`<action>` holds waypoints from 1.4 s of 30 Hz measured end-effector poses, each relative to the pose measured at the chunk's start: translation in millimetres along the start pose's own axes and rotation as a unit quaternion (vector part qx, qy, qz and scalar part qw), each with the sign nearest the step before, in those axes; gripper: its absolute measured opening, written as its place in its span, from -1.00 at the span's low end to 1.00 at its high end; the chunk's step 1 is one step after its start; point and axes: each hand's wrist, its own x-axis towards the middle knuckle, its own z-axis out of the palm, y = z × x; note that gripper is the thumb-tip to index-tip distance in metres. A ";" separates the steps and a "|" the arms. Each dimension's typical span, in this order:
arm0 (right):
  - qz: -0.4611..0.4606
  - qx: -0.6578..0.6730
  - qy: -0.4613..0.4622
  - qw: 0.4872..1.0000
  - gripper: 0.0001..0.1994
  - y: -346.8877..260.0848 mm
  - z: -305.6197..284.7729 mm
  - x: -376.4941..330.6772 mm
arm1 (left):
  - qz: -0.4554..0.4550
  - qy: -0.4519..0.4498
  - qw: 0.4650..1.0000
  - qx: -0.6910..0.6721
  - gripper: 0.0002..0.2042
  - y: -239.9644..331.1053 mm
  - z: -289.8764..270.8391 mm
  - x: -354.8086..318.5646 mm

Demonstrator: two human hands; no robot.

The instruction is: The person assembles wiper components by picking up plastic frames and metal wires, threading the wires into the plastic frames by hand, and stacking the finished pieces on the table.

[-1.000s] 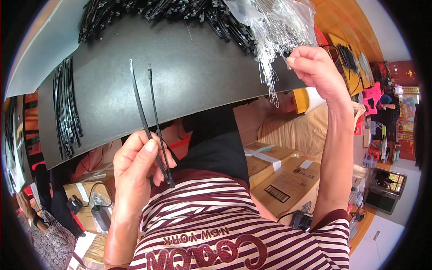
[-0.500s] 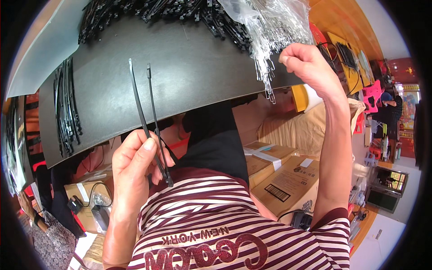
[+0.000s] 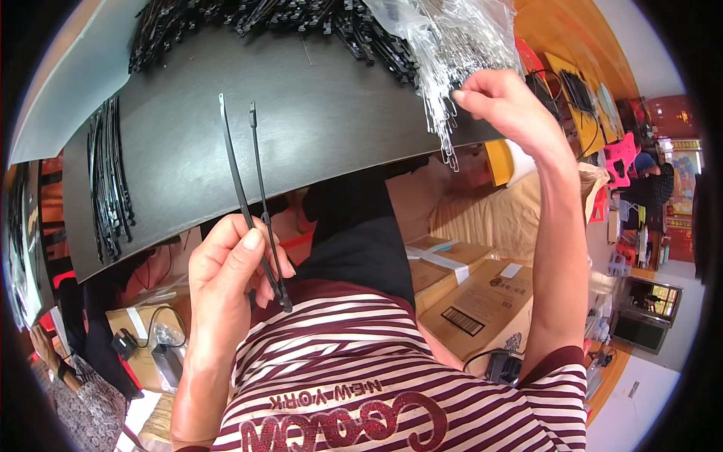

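Observation:
My left hand [image 3: 230,264] pinches a thin black two-armed strip [image 3: 239,181] between thumb and fingers. One arm is flat with a small hole at its tip; the other [image 3: 260,162] is slimmer with a small block at its end, and both meet low by my shirt. Over the table's right part, my right hand [image 3: 501,102] has its fingers drawn together at the edge of a heap of thin silver wire pieces with looped ends [image 3: 440,113]. Whether a wire sits between those fingertips cannot be made out.
Many black strips [image 3: 301,19] pile along the far side of the dark table [image 3: 188,151]. A clear plastic bag [image 3: 399,19] lies by the wires. At left rests a bundle of black strips [image 3: 109,177]. Cardboard boxes [image 3: 482,301] stand below; another person's hand [image 3: 47,346] shows lower left.
My right hand has shifted slightly left, its fingertips closer against the silver wires. The left hand still holds the black strip in nearly the same place.

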 end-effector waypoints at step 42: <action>-0.073 0.522 -0.119 0.842 -0.95 -116.4 107.6 -64.8 | 0.031 0.003 0.999 -0.024 -0.82 20.4 -20.2 4.2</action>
